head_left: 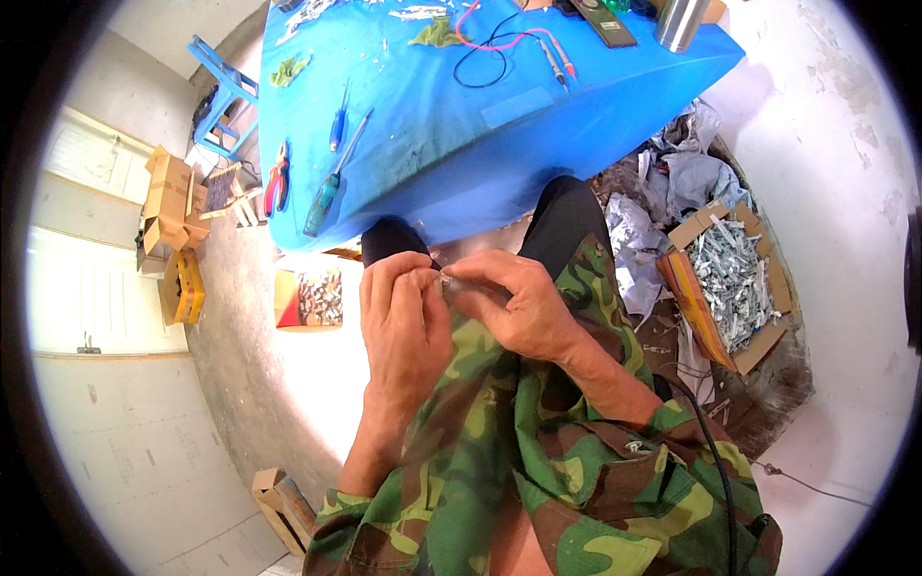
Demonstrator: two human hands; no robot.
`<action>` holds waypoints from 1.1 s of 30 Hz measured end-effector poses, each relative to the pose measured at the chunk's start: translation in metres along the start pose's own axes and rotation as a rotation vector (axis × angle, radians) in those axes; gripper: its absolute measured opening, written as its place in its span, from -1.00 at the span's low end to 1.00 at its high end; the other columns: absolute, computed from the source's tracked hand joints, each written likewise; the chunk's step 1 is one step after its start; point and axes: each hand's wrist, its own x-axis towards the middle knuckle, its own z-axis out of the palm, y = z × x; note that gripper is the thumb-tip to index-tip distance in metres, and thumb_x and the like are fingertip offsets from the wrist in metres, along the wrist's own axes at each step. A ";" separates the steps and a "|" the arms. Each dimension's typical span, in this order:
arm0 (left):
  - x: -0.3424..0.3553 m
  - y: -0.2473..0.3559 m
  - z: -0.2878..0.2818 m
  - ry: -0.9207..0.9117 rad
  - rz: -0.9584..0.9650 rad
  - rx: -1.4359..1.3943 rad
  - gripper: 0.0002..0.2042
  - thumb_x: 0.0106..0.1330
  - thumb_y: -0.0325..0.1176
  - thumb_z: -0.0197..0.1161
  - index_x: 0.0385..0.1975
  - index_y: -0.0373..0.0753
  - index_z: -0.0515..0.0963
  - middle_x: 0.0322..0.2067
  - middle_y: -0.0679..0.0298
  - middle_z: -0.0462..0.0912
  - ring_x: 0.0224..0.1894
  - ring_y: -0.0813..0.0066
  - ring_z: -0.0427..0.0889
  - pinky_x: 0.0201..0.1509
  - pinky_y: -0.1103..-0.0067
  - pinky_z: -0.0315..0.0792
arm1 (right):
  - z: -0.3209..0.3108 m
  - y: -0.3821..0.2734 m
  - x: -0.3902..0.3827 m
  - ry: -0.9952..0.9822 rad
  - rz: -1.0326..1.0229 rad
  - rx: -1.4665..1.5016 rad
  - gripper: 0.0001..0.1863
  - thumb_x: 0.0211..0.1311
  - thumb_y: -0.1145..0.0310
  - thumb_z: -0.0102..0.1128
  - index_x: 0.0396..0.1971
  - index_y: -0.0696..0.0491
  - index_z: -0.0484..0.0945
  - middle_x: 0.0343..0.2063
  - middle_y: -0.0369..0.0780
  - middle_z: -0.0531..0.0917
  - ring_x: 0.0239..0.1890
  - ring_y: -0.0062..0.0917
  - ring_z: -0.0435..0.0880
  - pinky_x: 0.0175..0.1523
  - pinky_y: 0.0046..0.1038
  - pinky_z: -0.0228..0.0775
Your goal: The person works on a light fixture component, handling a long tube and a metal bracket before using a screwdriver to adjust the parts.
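My left hand [399, 312] and my right hand [519, 302] meet above my lap, just short of the table. Pinched between their fingertips is a small pale, shiny piece [446, 280]; the fingers cover most of it, so its kind cannot be made out. Both hands are closed on it. On the blue-covered table [423, 134] ahead lie a teal-handled screwdriver [325, 204], a smaller blue-handled screwdriver [337, 130] and red-handled pliers [278, 180].
Test leads [555, 63], a dark flat device [605, 21] and a metal flask [680, 24] occupy the table's far right. A carton of metallic parts [732, 293] stands right; another small carton [287, 299] sits on the floor left. A blue chair [223, 96] stands beyond.
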 end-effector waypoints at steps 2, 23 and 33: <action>0.001 0.000 0.000 -0.002 -0.020 -0.022 -0.90 0.24 -0.63 0.23 -0.28 -0.37 0.51 -0.15 0.06 0.58 -0.09 0.05 0.55 0.03 0.30 0.44 | 0.001 0.002 -0.001 -0.003 0.019 0.016 -0.69 0.17 0.63 0.35 -0.06 0.20 0.65 -0.24 -0.16 0.67 -0.30 -0.51 0.65 -0.20 -0.51 0.49; 0.000 0.008 0.003 0.098 -0.117 -0.074 -0.96 0.34 -0.59 0.22 -0.27 -0.37 0.54 -0.15 0.07 0.62 -0.10 0.15 0.60 -0.01 0.37 0.48 | 0.002 0.001 -0.005 -0.025 0.296 0.362 -0.70 0.30 0.58 0.34 0.02 0.19 0.60 -0.12 -0.29 0.68 -0.09 -0.69 0.65 0.02 -0.57 0.55; 0.003 0.003 -0.015 0.026 -0.060 -0.041 -0.71 0.16 -0.60 0.41 -0.09 -0.30 0.68 -0.10 0.13 0.68 -0.03 0.17 0.66 0.08 0.36 0.51 | 0.002 -0.002 0.000 0.002 0.189 0.104 -0.65 0.22 0.59 0.39 0.02 0.15 0.62 -0.15 -0.28 0.64 -0.16 -0.66 0.62 -0.08 -0.59 0.50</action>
